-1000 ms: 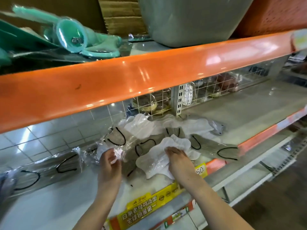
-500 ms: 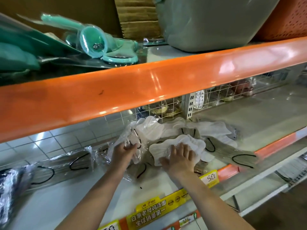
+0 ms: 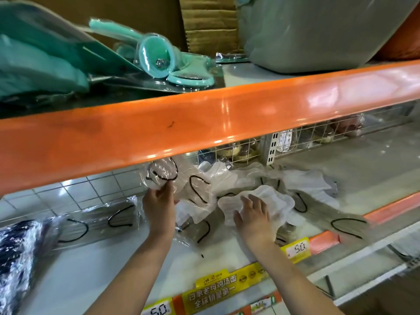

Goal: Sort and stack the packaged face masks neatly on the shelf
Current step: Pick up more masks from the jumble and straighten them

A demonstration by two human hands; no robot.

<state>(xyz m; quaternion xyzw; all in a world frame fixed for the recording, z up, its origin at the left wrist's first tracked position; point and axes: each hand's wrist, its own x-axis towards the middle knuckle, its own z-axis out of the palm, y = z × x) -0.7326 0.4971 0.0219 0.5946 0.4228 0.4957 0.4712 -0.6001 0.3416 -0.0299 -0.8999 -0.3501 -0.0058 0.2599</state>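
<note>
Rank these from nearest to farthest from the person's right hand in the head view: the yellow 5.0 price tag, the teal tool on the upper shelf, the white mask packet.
1. White mask packet, under the right hand.
2. Yellow 5.0 price tag, on the shelf edge, just right.
3. Teal tool, upper shelf, far left.

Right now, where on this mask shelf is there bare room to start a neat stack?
Two bare patches: the white shelf front between the flat packs on the left and the left hand, and the grey shelf surface right of the mask pile. The middle is crowded: overlapping packets under the right hand reach the price tag.
</note>
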